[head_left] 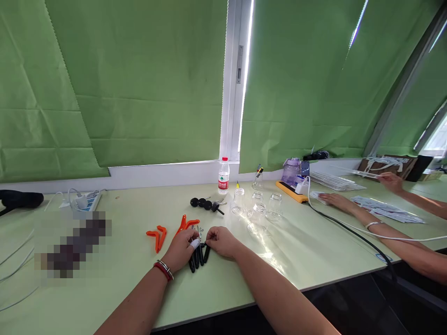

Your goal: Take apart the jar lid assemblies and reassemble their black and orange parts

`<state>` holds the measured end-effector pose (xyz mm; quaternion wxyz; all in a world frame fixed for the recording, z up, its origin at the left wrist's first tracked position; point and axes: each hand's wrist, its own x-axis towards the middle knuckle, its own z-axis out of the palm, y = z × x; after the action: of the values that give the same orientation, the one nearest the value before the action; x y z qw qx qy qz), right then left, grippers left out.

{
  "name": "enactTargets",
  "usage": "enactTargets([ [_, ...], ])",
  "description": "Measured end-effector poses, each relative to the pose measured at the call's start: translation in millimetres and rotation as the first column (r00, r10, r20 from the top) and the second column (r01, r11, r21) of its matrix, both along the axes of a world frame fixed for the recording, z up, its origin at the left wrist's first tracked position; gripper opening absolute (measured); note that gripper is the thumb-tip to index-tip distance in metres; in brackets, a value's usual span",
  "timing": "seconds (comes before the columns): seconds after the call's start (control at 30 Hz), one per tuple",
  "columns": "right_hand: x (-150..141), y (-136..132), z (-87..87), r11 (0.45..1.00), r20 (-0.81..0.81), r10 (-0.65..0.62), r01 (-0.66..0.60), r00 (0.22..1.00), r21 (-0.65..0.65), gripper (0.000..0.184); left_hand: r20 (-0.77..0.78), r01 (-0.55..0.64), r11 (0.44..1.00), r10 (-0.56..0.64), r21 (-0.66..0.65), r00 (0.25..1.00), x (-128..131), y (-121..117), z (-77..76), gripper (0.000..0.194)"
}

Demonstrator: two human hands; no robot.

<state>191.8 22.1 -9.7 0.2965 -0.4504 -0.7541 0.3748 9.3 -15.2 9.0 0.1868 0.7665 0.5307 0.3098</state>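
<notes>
My left hand (181, 249) rests on the pale green table (115, 288) with curled fingers, one fingertip wrapped in white tape, and a red bracelet on the wrist. My right hand (221, 242) lies beside it, fingers bent inward. Both hands meet over a small row of black stick-like parts (198, 257) lying on the table, and pinch at their upper ends. What exactly each finger grips is too small to make out. Orange plastic pieces (186, 224) lie just beyond my left hand, and another orange piece (157, 236) lies further left.
Clear glass jars (258, 207) stand beyond my right hand, with a water bottle (223, 176) and black keys (206, 204) behind. Another person's arms (366, 223) work on papers at the right. A black cable (349, 230) crosses the table. A power strip (84, 201) sits at the left.
</notes>
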Motion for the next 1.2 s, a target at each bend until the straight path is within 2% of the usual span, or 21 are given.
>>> enactTargets([
  [0.23,-1.0,-1.7,4.9,1.0,0.024,-0.011,0.011,1.0,-0.006,0.005,0.01,0.008,1.0,-0.008,0.017,1.0,-1.6,1.6,-3.9,0.014],
  [0.57,-1.5,0.4,0.6,1.0,0.031,-0.01,0.01,0.999,0.013,0.007,0.006,0.015,1.0,-0.015,0.024,1.0,-3.4,2.8,-8.5,0.013],
  [1.03,-0.9,-2.0,4.1,1.0,0.029,-0.011,0.011,1.0,0.002,0.006,-0.003,0.016,1.0,-0.016,0.009,1.0,-3.3,1.3,-6.9,0.014],
  [1.2,-1.2,-1.0,2.4,1.0,0.028,-0.003,0.003,1.0,0.006,0.005,0.037,-0.041,0.998,0.039,0.044,0.999,-4.0,2.6,-7.1,0.016],
])
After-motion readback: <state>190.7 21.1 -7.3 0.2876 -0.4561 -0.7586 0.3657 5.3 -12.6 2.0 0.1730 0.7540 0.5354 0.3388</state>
